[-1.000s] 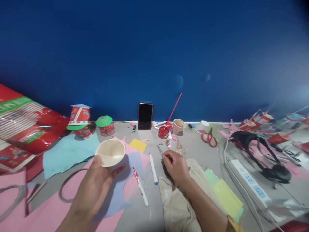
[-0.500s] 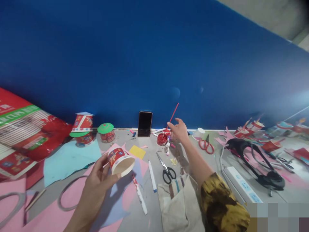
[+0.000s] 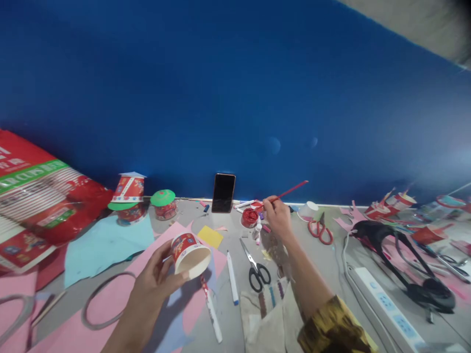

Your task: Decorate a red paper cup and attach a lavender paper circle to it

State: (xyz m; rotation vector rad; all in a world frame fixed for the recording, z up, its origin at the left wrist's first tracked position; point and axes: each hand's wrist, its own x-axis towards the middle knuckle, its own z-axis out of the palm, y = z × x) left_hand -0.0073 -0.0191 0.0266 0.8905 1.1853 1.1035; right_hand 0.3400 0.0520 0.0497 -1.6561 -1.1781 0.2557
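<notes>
My left hand [image 3: 158, 282] grips a red printed paper cup [image 3: 184, 246], tilted so its pale open mouth faces right and toward me. Farther off, my right hand [image 3: 278, 215] pinches a thin red stick [image 3: 293, 188], perhaps a paintbrush; the end near the fingers is hard to make out. Just left of this hand sits a small open pot of red paint [image 3: 249, 218]. A small white bottle [image 3: 258, 232] stands close in front of the pot. Black-handled scissors [image 3: 257, 272] and a white marker [image 3: 232, 278] lie between my two forearms.
A phone [image 3: 223, 193] leans against the blue wall. Decorated cups [image 3: 128, 196] stand back left beside a red plastic bag [image 3: 55, 196]. Red-handled scissors [image 3: 320, 232], a black headset-like strap [image 3: 405, 264] and a power strip [image 3: 386, 309] lie at right. A canvas pouch [image 3: 272, 323] lies in front.
My right hand has closed on the red stick, which stood in the paint pot, and lifted it out, tilting it rightward. My left hand still holds the paper cup.
</notes>
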